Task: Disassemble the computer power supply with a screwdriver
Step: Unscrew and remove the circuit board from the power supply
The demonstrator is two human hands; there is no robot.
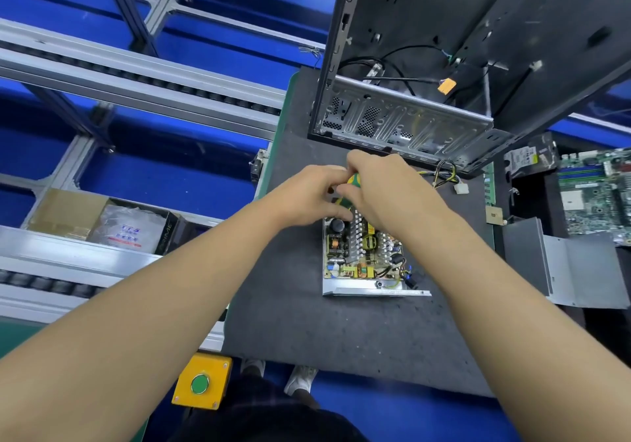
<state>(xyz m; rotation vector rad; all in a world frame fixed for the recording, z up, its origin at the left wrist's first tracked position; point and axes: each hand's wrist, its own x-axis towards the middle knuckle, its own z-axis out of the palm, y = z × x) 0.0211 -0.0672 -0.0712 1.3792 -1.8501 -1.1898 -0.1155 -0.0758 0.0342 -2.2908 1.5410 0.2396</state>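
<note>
Head view.

- Left hand (307, 195): fingers (326, 176) curled round the lower part of the screwdriver (353, 179) handle, gripping it.
- Right hand (387, 188): fingers curled over the top of the same handle, gripping it. The two hands touch.
- Screwdriver: green and yellow handle, mostly hidden between the fingers. It points down at the far edge of the power supply (362, 257); the tip cannot be seen.
- Power supply: lies directly under and just nearer the person than the fingers, flat on the desk (324, 339). The cover is off, and the board, coils, capacitor and heatsink fins are exposed inside the metal tray.
- Cable bundle (445, 175): yellow and black wires with a white plug, just right of the right fingers, on the desk.
- Computer case (444, 65): open and black, standing just beyond the fingers, with loose wires and an orange plug inside.
- Metal cover (580, 270): grey folded sheet, well to the right of the fingers.
- Motherboard (597, 199): far right, beyond the cover.
- Hard drive (529, 158): right of the fingers, beside the case corner.
- Yellow box (201, 385): bears a green button, at the desk's near left edge, well below the fingers.
- Cardboard box (68, 216): holds a plastic bag, well to the left of the fingers, on a roller rack.
</note>
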